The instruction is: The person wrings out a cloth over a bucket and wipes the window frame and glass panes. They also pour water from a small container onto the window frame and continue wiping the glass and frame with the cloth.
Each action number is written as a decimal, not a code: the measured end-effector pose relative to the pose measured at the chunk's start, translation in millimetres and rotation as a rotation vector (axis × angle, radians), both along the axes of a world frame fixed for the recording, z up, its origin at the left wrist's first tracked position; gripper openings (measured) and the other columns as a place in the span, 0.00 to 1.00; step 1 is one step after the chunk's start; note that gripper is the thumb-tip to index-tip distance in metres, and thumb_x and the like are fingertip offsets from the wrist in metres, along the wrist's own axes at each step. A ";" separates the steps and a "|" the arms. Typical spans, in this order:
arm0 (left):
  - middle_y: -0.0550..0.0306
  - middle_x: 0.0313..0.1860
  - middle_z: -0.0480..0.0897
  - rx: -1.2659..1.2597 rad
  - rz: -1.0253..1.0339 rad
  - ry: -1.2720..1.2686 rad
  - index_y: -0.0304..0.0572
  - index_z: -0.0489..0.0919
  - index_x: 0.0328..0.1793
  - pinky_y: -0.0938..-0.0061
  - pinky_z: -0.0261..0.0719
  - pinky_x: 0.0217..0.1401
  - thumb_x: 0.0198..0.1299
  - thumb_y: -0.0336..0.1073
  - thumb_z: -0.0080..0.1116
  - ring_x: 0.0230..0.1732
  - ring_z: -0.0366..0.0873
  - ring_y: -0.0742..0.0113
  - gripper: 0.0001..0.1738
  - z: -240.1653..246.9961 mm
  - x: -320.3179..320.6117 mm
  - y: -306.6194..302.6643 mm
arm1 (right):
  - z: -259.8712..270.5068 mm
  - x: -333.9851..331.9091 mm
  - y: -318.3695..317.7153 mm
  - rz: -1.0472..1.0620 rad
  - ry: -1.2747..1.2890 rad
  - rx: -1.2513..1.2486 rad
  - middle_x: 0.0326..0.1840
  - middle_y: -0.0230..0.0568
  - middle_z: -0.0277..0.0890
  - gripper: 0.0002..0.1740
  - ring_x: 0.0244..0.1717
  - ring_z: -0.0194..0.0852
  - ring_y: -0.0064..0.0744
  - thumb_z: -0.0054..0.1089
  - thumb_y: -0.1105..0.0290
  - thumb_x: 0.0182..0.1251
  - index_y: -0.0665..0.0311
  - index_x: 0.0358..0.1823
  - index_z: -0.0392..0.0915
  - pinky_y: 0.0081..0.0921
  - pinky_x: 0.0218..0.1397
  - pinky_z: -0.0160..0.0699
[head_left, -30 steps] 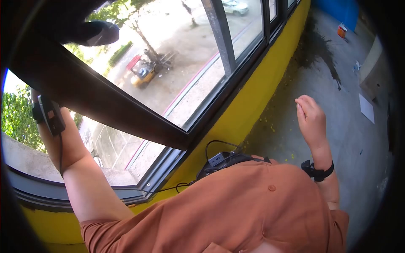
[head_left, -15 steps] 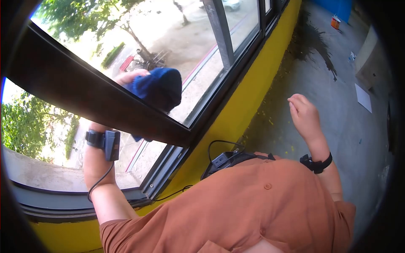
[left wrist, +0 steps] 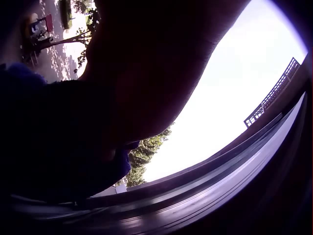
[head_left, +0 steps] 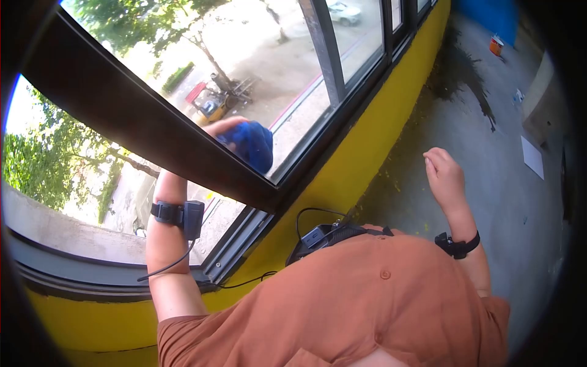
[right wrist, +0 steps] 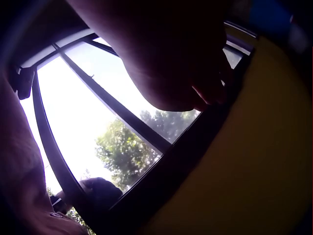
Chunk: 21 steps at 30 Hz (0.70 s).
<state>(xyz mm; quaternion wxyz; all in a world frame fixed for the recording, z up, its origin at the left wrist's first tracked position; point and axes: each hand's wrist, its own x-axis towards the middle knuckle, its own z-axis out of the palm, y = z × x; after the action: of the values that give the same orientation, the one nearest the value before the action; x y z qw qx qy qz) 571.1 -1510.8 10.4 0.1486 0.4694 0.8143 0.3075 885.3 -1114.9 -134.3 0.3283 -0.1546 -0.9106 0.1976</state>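
Observation:
Through the open gap beside the dark window frame (head_left: 153, 116), my left arm reaches outside. My left hand (head_left: 225, 126) grips a blue cloth (head_left: 255, 145) on the far side of the pane, low by the corner of the frame. In the left wrist view the hand (left wrist: 146, 73) is dark against the sky, and the cloth (left wrist: 24, 73) bunches under it; most of the fingers are hidden in shadow. My right hand (head_left: 445, 174) hangs in the air over the floor, fingers loosely curled with nothing visible in them.
The yellow wall (head_left: 342, 177) runs under the windows. A cable (head_left: 244, 282) leads from the left wrist band to a small device (head_left: 315, 237) at the waist. An orange bucket (head_left: 496, 45) and a white sheet (head_left: 532, 158) lie on the grey floor. Outside stands a parked vehicle (head_left: 211, 107).
My left hand has swept the blue cloth from the pane's upper left down to its lower right corner, with the forearm following rightward. The right hand has barely shifted.

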 end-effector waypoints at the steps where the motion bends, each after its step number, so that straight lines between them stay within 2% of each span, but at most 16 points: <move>1: 0.57 0.62 0.84 0.007 0.011 0.019 0.43 0.78 0.72 0.69 0.74 0.71 0.67 0.25 0.62 0.62 0.79 0.71 0.26 12.9 -9.0 -5.6 | -1.0 1.3 4.8 0.011 0.019 0.007 0.48 0.43 0.83 0.06 0.42 0.83 0.52 0.60 0.74 0.69 0.65 0.44 0.83 0.40 0.45 0.82; 3: 0.54 0.61 0.83 0.380 0.096 0.168 0.42 0.79 0.69 0.65 0.79 0.67 0.72 0.28 0.52 0.61 0.81 0.65 0.21 40.9 -23.6 -13.3 | -1.9 2.6 16.4 0.008 -0.023 -0.037 0.48 0.45 0.83 0.06 0.43 0.83 0.52 0.59 0.74 0.70 0.65 0.44 0.83 0.39 0.45 0.83; 4: 0.54 0.61 0.83 0.393 0.107 0.199 0.42 0.79 0.69 0.65 0.79 0.67 0.72 0.28 0.52 0.61 0.81 0.65 0.21 54.7 -20.1 -15.7 | -2.8 1.5 21.0 0.033 -0.003 -0.031 0.48 0.45 0.83 0.07 0.43 0.83 0.52 0.59 0.74 0.70 0.66 0.44 0.83 0.39 0.46 0.83; 11: 0.49 0.62 0.82 1.512 0.483 0.321 0.40 0.77 0.67 0.58 0.82 0.68 0.75 0.43 0.50 0.61 0.82 0.54 0.22 179.4 72.5 -16.3 | -15.1 -5.3 32.6 0.109 0.087 -0.061 0.47 0.47 0.83 0.06 0.44 0.83 0.53 0.60 0.74 0.69 0.66 0.43 0.83 0.41 0.47 0.83; 12: 0.49 0.62 0.82 1.514 0.474 0.342 0.40 0.77 0.67 0.58 0.82 0.68 0.75 0.43 0.50 0.61 0.82 0.54 0.22 190.2 85.4 -15.9 | -18.9 -3.3 36.8 0.111 0.078 -0.078 0.47 0.47 0.83 0.06 0.44 0.83 0.53 0.60 0.74 0.69 0.66 0.43 0.84 0.41 0.47 0.83; 14: 0.48 0.60 0.82 1.751 0.497 0.717 0.42 0.78 0.65 0.56 0.86 0.62 0.74 0.47 0.50 0.55 0.84 0.51 0.22 208.3 111.0 -14.0 | -28.9 0.9 50.7 0.122 0.060 -0.099 0.47 0.47 0.83 0.06 0.44 0.83 0.53 0.61 0.75 0.68 0.66 0.43 0.84 0.41 0.47 0.83; 15: 0.48 0.61 0.81 1.820 0.571 0.914 0.42 0.75 0.67 0.58 0.86 0.62 0.71 0.45 0.59 0.56 0.83 0.51 0.23 218.0 132.8 0.6 | -31.3 3.6 58.5 0.128 0.064 -0.098 0.47 0.47 0.83 0.06 0.44 0.83 0.53 0.61 0.75 0.68 0.66 0.43 0.84 0.41 0.47 0.83; 17: 0.46 0.64 0.79 1.744 0.644 1.232 0.39 0.72 0.70 0.61 0.86 0.61 0.68 0.42 0.66 0.58 0.82 0.52 0.29 230.2 157.6 16.6 | -34.2 10.2 72.3 0.114 0.055 -0.106 0.47 0.47 0.83 0.06 0.44 0.84 0.53 0.61 0.74 0.68 0.66 0.42 0.84 0.41 0.47 0.83; 18: 0.46 0.64 0.79 1.743 0.649 1.227 0.39 0.72 0.70 0.61 0.86 0.61 0.68 0.42 0.66 0.58 0.82 0.52 0.29 235.0 162.4 24.0 | -33.4 14.9 77.9 0.113 0.049 -0.104 0.47 0.47 0.83 0.06 0.44 0.84 0.53 0.61 0.74 0.68 0.66 0.42 0.84 0.41 0.47 0.83; 20: 0.44 0.67 0.77 1.463 0.610 1.712 0.35 0.68 0.73 0.63 0.85 0.61 0.68 0.42 0.67 0.59 0.82 0.53 0.33 246.7 158.7 41.8 | -26.7 23.3 88.7 0.095 0.034 -0.111 0.47 0.46 0.83 0.06 0.43 0.84 0.53 0.61 0.74 0.68 0.66 0.42 0.84 0.40 0.47 0.84; 21: 0.41 0.69 0.76 1.274 0.656 1.891 0.32 0.69 0.72 0.64 0.84 0.61 0.70 0.40 0.65 0.60 0.81 0.53 0.30 248.1 155.8 48.2 | -26.4 25.5 94.2 0.081 0.033 -0.107 0.47 0.46 0.83 0.06 0.43 0.84 0.53 0.61 0.74 0.68 0.66 0.42 0.84 0.40 0.47 0.84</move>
<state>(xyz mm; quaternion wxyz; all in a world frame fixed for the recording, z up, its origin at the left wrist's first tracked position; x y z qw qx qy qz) 726.9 -1462.6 258.5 -0.8583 0.2684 0.3827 0.2119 910.8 -1020.7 -160.7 0.3264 -0.1315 -0.8987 0.2617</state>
